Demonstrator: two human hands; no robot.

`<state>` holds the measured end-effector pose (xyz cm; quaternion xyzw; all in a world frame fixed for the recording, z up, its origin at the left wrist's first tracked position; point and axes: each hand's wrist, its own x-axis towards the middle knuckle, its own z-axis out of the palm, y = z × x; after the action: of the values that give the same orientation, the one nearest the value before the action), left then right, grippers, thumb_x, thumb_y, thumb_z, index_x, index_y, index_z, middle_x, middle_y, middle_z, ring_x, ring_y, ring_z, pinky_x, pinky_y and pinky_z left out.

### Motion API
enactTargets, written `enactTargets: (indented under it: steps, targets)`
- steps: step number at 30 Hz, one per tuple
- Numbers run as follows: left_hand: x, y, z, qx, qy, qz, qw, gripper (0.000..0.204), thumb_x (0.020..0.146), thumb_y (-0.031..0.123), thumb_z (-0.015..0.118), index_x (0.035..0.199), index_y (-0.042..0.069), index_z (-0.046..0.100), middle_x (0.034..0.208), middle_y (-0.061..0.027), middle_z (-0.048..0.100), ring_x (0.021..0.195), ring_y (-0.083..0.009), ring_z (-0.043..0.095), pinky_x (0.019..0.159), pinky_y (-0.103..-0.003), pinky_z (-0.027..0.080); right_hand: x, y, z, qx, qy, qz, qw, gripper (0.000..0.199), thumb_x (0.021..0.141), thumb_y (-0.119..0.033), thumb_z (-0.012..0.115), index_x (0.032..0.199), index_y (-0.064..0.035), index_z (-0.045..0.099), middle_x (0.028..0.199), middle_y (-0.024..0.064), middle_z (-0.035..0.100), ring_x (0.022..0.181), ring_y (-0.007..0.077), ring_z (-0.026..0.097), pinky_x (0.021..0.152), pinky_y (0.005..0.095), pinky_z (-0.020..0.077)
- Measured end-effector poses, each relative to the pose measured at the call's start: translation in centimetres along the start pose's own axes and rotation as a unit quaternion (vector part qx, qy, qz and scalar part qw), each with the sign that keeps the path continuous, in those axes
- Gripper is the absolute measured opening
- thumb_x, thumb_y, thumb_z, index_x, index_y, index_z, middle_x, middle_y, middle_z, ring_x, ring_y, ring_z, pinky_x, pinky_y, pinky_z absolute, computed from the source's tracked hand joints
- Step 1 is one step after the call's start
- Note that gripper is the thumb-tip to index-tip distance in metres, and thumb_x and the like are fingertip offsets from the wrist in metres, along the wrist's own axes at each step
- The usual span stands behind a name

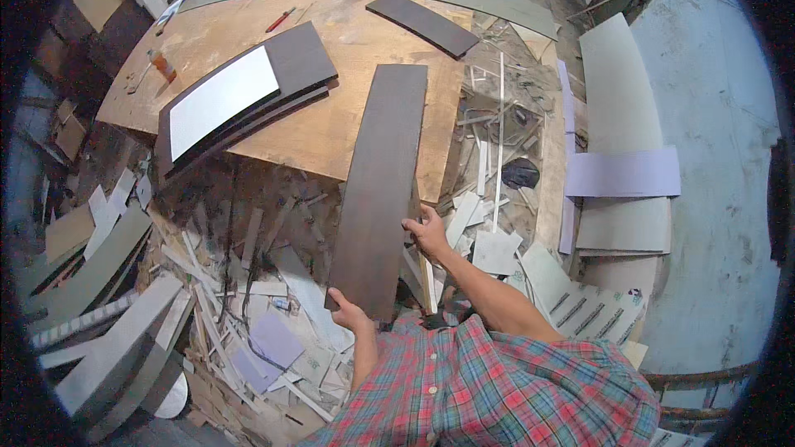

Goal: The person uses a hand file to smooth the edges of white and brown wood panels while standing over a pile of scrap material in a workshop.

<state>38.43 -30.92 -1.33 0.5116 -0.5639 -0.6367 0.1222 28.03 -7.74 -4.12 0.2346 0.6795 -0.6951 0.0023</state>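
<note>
A long dark brown board slopes from the wooden table toward my body, its far end over the tabletop. My left hand is closed on its near left corner, thumb on top. Along the right edge my right hand grips the board, thumb on the upper face; the fingers beneath are partly hidden. Left of it on the table lie stacked dark boards, with a white sheet on top. A shorter dark board rests at the table's far right.
A red pen or tool and a small orange bottle sit on the table. Offcuts litter the floor around me. Long pale panels and a lilac sheet are to the right. More planks pile up at left.
</note>
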Motion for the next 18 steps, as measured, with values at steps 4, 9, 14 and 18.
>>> enactTargets:
  steps: [4, 9, 14, 18]
  targets:
    - [3.7, 1.8, 1.6, -0.030, -0.121, 0.104, 0.987, 0.054, 0.100, 0.044, 0.068, 0.113, -0.009, 0.068, 0.112, -0.0139, 0.071, 0.091, -0.0231, 0.067, 0.082, -0.038, 0.055, -1.9, -2.1, -0.2, 0.094, 0.048, 0.070, 0.992, 0.078, 0.084, -0.016, 0.083, 0.146, 0.0036, 0.040, 0.094, 0.0089, 0.069, 0.064, 0.0128, 0.062, 0.054, 0.0292, 0.0510]
    - [5.3, 5.0, 8.2, 0.089, -0.174, 0.103, 0.975, 0.063, 0.096, 0.045, 0.072, 0.117, -0.013, 0.063, 0.110, -0.0172, 0.071, 0.097, -0.0237, 0.065, 0.089, -0.038, 0.052, -1.1, -1.7, -3.7, 0.137, 0.090, 0.084, 0.983, 0.086, 0.089, -0.015, 0.079, 0.157, -0.0013, 0.028, 0.087, 0.0062, 0.068, 0.056, 0.0111, 0.056, 0.044, 0.0277, 0.0462]
    - [9.1, 7.4, 13.5, 0.169, -0.235, 0.180, 0.940, 0.074, 0.096, 0.047, 0.072, 0.133, -0.016, 0.057, 0.127, -0.0205, 0.068, 0.115, -0.0308, 0.062, 0.101, -0.040, 0.047, -1.8, 0.6, -10.6, 0.134, 0.049, 0.136, 0.980, 0.067, 0.096, -0.013, 0.066, 0.156, -0.0025, 0.036, 0.092, 0.0063, 0.063, 0.058, 0.0108, 0.055, 0.050, 0.0262, 0.0479]
    - [16.8, 9.6, 14.9, 0.260, -0.219, 0.258, 0.904, 0.070, 0.097, 0.051, 0.068, 0.126, -0.012, 0.063, 0.126, -0.0219, 0.068, 0.114, -0.0294, 0.064, 0.100, -0.039, 0.048, -5.8, 1.6, -16.6, 0.208, 0.014, 0.217, 0.953, 0.062, 0.100, -0.020, 0.059, 0.157, -0.0095, 0.036, 0.094, 0.0065, 0.062, 0.059, 0.0109, 0.055, 0.049, 0.0270, 0.0479]
